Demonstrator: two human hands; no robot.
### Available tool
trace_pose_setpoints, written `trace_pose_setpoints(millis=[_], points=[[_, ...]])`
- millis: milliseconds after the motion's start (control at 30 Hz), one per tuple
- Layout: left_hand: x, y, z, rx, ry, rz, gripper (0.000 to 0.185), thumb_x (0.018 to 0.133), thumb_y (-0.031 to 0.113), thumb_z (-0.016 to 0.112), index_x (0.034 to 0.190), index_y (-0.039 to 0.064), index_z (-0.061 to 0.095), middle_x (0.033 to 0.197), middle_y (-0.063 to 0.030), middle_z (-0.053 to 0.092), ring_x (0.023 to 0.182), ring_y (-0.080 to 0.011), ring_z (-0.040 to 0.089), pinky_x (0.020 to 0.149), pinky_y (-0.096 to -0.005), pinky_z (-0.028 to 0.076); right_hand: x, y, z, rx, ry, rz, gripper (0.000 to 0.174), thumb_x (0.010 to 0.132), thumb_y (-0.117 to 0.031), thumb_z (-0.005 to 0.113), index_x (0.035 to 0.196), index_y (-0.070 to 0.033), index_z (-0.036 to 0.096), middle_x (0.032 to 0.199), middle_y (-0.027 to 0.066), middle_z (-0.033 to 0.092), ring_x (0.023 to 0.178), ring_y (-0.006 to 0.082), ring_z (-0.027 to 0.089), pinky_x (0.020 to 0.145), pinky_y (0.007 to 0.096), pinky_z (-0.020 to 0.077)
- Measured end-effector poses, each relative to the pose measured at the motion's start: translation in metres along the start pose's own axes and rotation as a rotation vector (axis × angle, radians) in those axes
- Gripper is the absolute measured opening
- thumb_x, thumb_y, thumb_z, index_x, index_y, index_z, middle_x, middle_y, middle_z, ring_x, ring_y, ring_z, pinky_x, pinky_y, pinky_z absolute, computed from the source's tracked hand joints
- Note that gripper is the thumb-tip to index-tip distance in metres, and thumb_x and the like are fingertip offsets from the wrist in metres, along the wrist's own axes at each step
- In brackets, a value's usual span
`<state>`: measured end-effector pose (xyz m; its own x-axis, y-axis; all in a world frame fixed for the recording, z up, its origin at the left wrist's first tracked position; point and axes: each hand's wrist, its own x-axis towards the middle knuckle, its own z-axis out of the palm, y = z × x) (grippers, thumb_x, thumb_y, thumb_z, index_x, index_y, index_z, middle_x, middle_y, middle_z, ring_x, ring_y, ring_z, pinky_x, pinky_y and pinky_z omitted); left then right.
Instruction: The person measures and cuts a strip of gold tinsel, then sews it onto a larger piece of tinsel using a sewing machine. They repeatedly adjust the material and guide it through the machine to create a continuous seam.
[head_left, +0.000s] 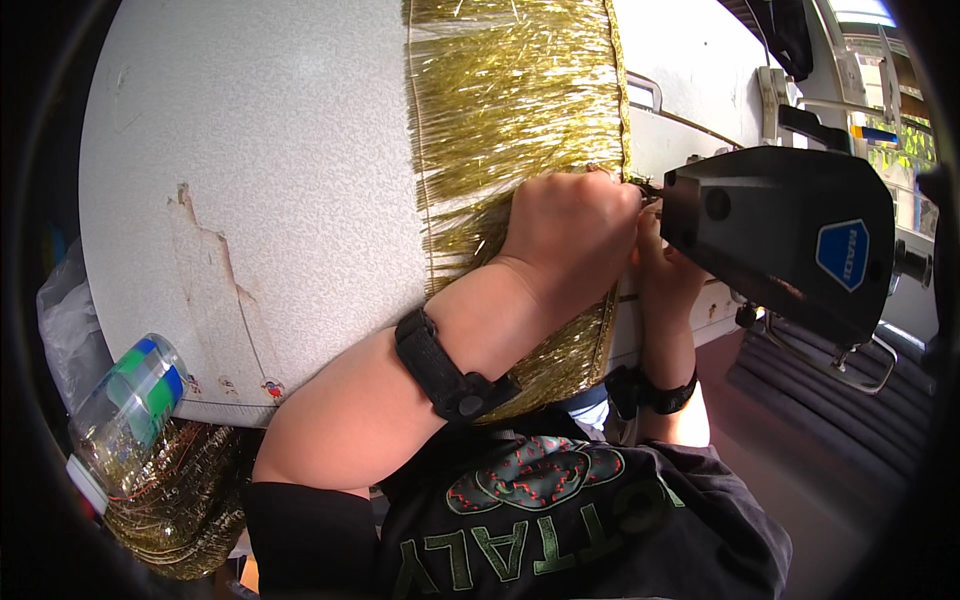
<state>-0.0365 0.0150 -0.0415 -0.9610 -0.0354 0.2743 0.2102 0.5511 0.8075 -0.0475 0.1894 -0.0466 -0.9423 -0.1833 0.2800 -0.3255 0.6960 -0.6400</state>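
A wide strip of gold tinsel fringe (517, 97) lies over the table and passes under my left wrist toward my lap. Its right edge carries a stitched gold band (619, 82) that leads to the front of a black sewing machine head (780, 225). My left hand (574, 217) is curled over the fringe beside this band, its fingertips hidden beneath the fist. Close by on the right, my right hand (671, 262) is partly covered by the machine head, with its fingertips near the needle area. What those fingers grip cannot be seen.
The white patterned tabletop (262, 112) has a chipped, cracked patch at left. A clear plastic bottle (127, 412) stands tilted at the table's lower-left edge, beside bunched gold tinsel (180, 502). A metal lever (874, 367) juts below the machine head.
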Motion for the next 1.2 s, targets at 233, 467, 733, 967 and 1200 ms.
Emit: trace_pose_setpoints(millis=[233, 467, 733, 967, 1200], points=[[0.000, 0.000, 0.000, -0.012, 0.005, 0.003, 0.017, 0.085, 0.020, 0.065, 0.069, 0.013, 0.066, 0.067, -0.0087, 0.064, 0.061, -0.0303, 0.066, 0.054, -0.0417, 0.053, 0.003, -0.011, -0.002, 0.240, -0.069, 0.190, 0.012, 0.087, 0.001, 0.072, 0.099, 0.001, 0.069, 0.084, 0.0051, 0.069, 0.072, 0.0124, 0.065, 0.063, 0.0272, 0.0519], [-0.001, -0.001, 0.002, 0.014, 0.019, 0.015, 0.018, 0.086, 0.021, 0.064, 0.069, 0.014, 0.065, 0.067, -0.0088, 0.064, 0.060, -0.0306, 0.065, 0.053, -0.0418, 0.053, 0.001, -0.009, 0.004, 0.308, 0.017, 0.090, 0.017, 0.086, 0.003, 0.072, 0.103, 0.002, 0.069, 0.094, 0.0075, 0.071, 0.082, 0.0139, 0.067, 0.073, 0.0273, 0.0549], [-0.001, -0.001, 0.002, 0.023, 0.013, 0.010, 0.018, 0.085, 0.022, 0.065, 0.069, 0.014, 0.065, 0.067, -0.0086, 0.064, 0.060, -0.0305, 0.066, 0.053, -0.0418, 0.053, 0.002, -0.002, 0.001, 0.138, -0.021, 0.053, 0.014, 0.087, 0.000, 0.072, 0.101, 0.002, 0.070, 0.093, 0.0074, 0.073, 0.085, 0.0150, 0.069, 0.080, 0.0293, 0.0544], [-0.001, -0.001, 0.000, 0.031, -0.018, 0.015, 0.019, 0.086, 0.021, 0.064, 0.069, 0.012, 0.063, 0.067, -0.0096, 0.063, 0.060, -0.0307, 0.065, 0.053, -0.0421, 0.053, 0.001, 0.003, 0.005, 0.164, 0.017, 0.144, 0.013, 0.086, -0.001, 0.073, 0.098, 0.001, 0.070, 0.088, 0.0058, 0.071, 0.078, 0.0139, 0.067, 0.072, 0.0293, 0.0538], [-0.002, -0.001, -0.003, -0.004, -0.029, 0.014, 0.017, 0.085, 0.018, 0.064, 0.071, 0.010, 0.062, 0.068, -0.0105, 0.063, 0.063, -0.0314, 0.066, 0.056, -0.0422, 0.054, 0.001, 0.000, 0.001, 0.198, 0.001, 0.063, 0.013, 0.085, 0.000, 0.074, 0.096, 0.003, 0.068, 0.081, 0.0039, 0.068, 0.072, 0.0116, 0.064, 0.067, 0.0275, 0.0520]])
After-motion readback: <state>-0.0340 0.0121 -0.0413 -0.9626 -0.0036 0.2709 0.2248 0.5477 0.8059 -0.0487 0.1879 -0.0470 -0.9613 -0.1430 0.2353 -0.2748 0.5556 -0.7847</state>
